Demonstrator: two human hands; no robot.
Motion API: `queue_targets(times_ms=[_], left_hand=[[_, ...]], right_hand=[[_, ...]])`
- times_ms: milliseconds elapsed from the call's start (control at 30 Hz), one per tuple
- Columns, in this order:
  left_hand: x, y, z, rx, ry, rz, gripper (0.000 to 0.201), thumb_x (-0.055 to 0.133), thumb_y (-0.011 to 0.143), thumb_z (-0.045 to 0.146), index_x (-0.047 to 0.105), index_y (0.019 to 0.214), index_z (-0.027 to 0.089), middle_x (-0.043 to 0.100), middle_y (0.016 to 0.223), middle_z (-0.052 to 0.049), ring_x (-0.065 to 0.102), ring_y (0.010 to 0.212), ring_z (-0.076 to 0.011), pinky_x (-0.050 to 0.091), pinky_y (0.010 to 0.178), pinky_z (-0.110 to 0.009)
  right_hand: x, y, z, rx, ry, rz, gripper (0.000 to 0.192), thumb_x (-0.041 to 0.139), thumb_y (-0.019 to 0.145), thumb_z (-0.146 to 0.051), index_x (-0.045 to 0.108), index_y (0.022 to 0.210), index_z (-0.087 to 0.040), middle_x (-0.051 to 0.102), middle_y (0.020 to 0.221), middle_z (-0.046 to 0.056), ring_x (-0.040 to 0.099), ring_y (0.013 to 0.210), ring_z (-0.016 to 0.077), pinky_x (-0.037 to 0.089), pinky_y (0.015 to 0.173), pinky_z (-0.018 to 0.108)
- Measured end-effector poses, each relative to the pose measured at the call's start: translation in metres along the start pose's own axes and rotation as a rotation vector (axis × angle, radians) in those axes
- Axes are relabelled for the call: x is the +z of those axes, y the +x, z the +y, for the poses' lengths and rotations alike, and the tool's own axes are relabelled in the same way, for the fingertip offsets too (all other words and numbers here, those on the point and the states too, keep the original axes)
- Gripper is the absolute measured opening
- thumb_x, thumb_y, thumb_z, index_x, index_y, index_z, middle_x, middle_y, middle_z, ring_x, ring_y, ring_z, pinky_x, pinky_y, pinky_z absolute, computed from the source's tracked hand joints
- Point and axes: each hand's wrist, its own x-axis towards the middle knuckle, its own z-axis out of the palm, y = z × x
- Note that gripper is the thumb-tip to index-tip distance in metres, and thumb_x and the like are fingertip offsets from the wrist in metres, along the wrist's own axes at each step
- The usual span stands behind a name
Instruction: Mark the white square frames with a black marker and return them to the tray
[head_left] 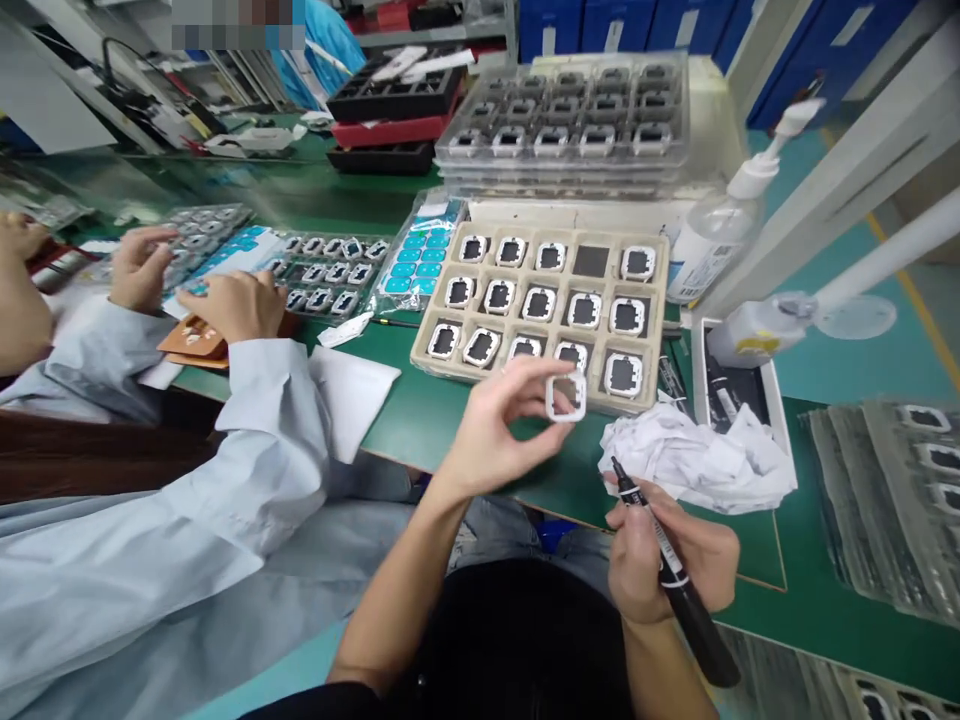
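Between thumb and fingers, my left hand [499,430] pinches a small white square frame part [565,397] by its edges, held up just in front of a beige compartment tray [660,300]. Similar white frames with dark centres [539,303] sit in most of the tray's pockets; one pocket in the back row shows only a dark bottom. My right hand [667,560] is closed around a black marker pen [667,550], its dark tip uncovered and pointing up and left. The tip is apart from the frame part. Crumpled white paper [697,455] lies just beyond my right hand.
Clear stacked trays [562,120] stand behind the beige tray. A pump bottle [709,230] and a white box with pens [739,400] are at right, beside stacked trays [885,500]. A bag of blue pieces [416,255] lies left. A co-worker's sleeve [277,430] and hands are close on the left.
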Motion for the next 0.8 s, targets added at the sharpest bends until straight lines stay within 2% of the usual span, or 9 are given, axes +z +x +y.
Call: queue_targets(times_ms=[100, 200, 267, 367, 433, 533, 667, 733, 800], left_hand=[[0.014, -0.041, -0.009, -0.146, -0.100, -0.007, 0.056, 0.103, 0.092, 0.026, 0.079, 0.142, 0.026, 0.084, 0.115, -0.009, 0.088, 0.099, -0.0235, 0.079, 0.094, -0.035], [0.019, -0.057, -0.015, -0.190, -0.019, -0.013, 0.054, 0.102, 0.094, 0.027, 0.081, 0.144, 0.028, 0.086, 0.118, -0.009, 0.088, 0.100, -0.0240, 0.079, 0.095, -0.037], [0.019, -0.060, -0.016, -0.156, 0.063, -0.038, 0.050, 0.098, 0.098, 0.027, 0.081, 0.145, 0.028, 0.087, 0.123, -0.009, 0.088, 0.103, -0.0243, 0.078, 0.095, -0.037], [0.017, -0.059, -0.016, -0.102, 0.140, -0.064, 0.042, 0.092, 0.104, 0.029, 0.081, 0.144, 0.028, 0.088, 0.126, -0.010, 0.089, 0.104, -0.0237, 0.077, 0.095, -0.035], [0.017, -0.059, -0.016, -0.080, 0.151, -0.066, 0.041, 0.091, 0.104, 0.027, 0.080, 0.144, 0.028, 0.089, 0.127, -0.009, 0.089, 0.105, -0.0229, 0.077, 0.096, -0.034], [0.018, -0.061, -0.015, -0.075, 0.187, -0.062, 0.041, 0.092, 0.103, 0.026, 0.080, 0.142, 0.027, 0.090, 0.128, -0.008, 0.089, 0.106, -0.0225, 0.077, 0.097, -0.033], [0.020, -0.063, -0.013, -0.095, 0.230, -0.044, 0.039, 0.093, 0.102, 0.027, 0.081, 0.139, 0.027, 0.091, 0.129, -0.008, 0.090, 0.107, -0.0231, 0.079, 0.098, -0.034], [0.021, -0.063, -0.012, -0.099, 0.235, -0.037, 0.040, 0.094, 0.101, 0.027, 0.081, 0.139, 0.028, 0.091, 0.129, -0.008, 0.091, 0.106, -0.0237, 0.079, 0.099, -0.034], [0.021, -0.064, -0.012, -0.096, 0.240, -0.035, 0.041, 0.094, 0.101, 0.027, 0.081, 0.139, 0.028, 0.091, 0.129, -0.007, 0.091, 0.105, -0.0236, 0.080, 0.099, -0.034]], right_hand=[[0.002, 0.003, -0.006, 0.053, 0.029, -0.017, 0.018, 0.086, 0.107, -0.025, 0.071, 0.117, -0.025, 0.079, 0.085, 0.001, 0.088, 0.077, 0.0335, 0.080, 0.075, 0.053], [0.005, 0.010, -0.013, 0.138, 0.066, -0.095, 0.016, 0.086, 0.107, -0.023, 0.072, 0.114, -0.023, 0.082, 0.088, 0.003, 0.091, 0.089, 0.0368, 0.081, 0.083, 0.058], [0.008, 0.015, -0.016, 0.151, 0.099, -0.141, 0.017, 0.088, 0.105, -0.020, 0.074, 0.114, -0.023, 0.082, 0.086, 0.001, 0.091, 0.090, 0.0347, 0.081, 0.093, 0.062], [0.013, 0.021, -0.018, 0.121, 0.123, -0.177, 0.019, 0.088, 0.104, -0.016, 0.075, 0.115, -0.024, 0.077, 0.081, -0.005, 0.084, 0.072, 0.0247, 0.079, 0.106, 0.066], [0.016, 0.022, -0.018, 0.099, 0.091, -0.167, 0.018, 0.087, 0.104, -0.014, 0.075, 0.114, -0.024, 0.076, 0.081, -0.006, 0.081, 0.068, 0.0221, 0.081, 0.105, 0.062], [0.019, 0.022, -0.018, 0.049, 0.029, -0.118, 0.018, 0.088, 0.103, -0.014, 0.077, 0.114, -0.024, 0.078, 0.084, -0.003, 0.086, 0.076, 0.0269, 0.084, 0.096, 0.058], [0.021, 0.022, -0.019, 0.010, 0.001, -0.104, 0.016, 0.087, 0.104, -0.015, 0.079, 0.115, -0.024, 0.079, 0.087, -0.003, 0.082, 0.069, 0.0245, 0.083, 0.100, 0.062], [0.023, 0.024, -0.019, -0.006, 0.000, -0.095, 0.016, 0.086, 0.104, -0.013, 0.080, 0.115, -0.023, 0.078, 0.085, -0.004, 0.080, 0.065, 0.0216, 0.083, 0.102, 0.059], [0.024, 0.026, -0.020, -0.019, -0.011, -0.099, 0.017, 0.086, 0.104, -0.013, 0.080, 0.116, -0.023, 0.078, 0.086, -0.004, 0.084, 0.072, 0.0231, 0.084, 0.101, 0.054]])
